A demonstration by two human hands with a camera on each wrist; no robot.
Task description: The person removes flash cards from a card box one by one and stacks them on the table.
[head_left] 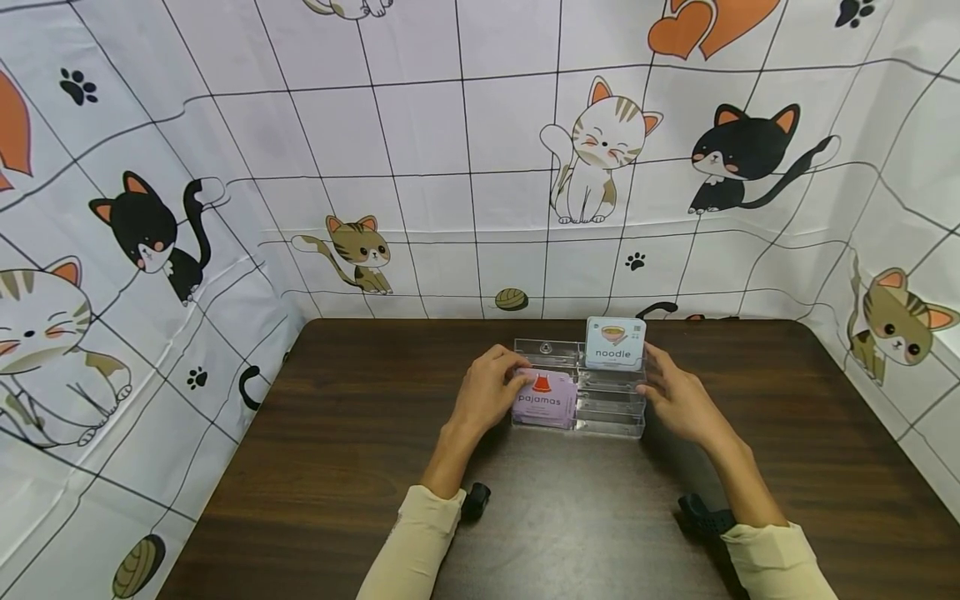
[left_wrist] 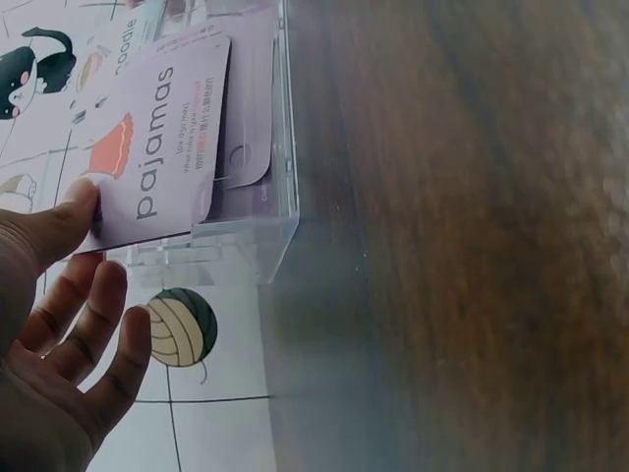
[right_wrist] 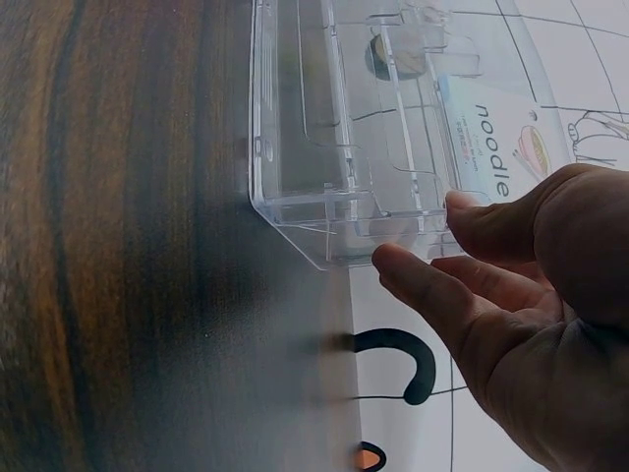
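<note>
the left hand (head_left: 486, 396) gripped the pajamas card (head_left: 546, 412) in a pinch at the card's 10 o'clock corner. the card was located in the left column of the clear holder (head_left: 628, 428), on the dark wood table (head_left: 337, 458).

view differences: the left wrist view showed the thumb flat on the card face, smaller print below the word, and a second lilac card (left_wrist: 254, 118) directly behind; the head view did not resolve that print. the right wrist view showed the transparent tiers of the right column and the holder's end wall at close range. only the head view showed both hands together, with the noodle card (head_left: 615, 343) upright at the holder's 1 o'clock.

hand pose: the left forearm extended from 7 o'clock, aimed toward 1 o'clock, its sleeve (head_left: 408, 537) ending short of the wrist. the right forearm extended from 5 o'clock, aimed toward 11 o'clock. the right hand (head_left: 686, 404) was positioned at the holder's 3 o'clock end, fingers slightly bent and spaced apart; whether it gripped that end could not be determined.
</note>
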